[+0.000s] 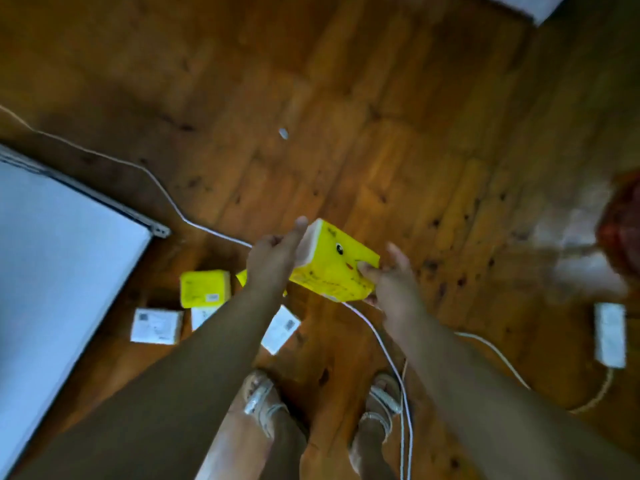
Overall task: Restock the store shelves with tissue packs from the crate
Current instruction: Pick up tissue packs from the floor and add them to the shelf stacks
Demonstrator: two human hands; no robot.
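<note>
Tissue pack [332,268], yellow with a cartoon face, up in the air over the wooden floor [381,116], tilted, caught between both hands. Left hand [273,261] flat against its left end, fingers fairly straight. Right hand [394,282] at the right end, thumb on top, fingers curled beneath, pinching it. Below on the floor: a second yellow pack [205,288], white boxes [156,325] just beside it, a white cable [381,344] trailing past sandalled feet [263,400]. White panel [52,254] at far left.
</note>
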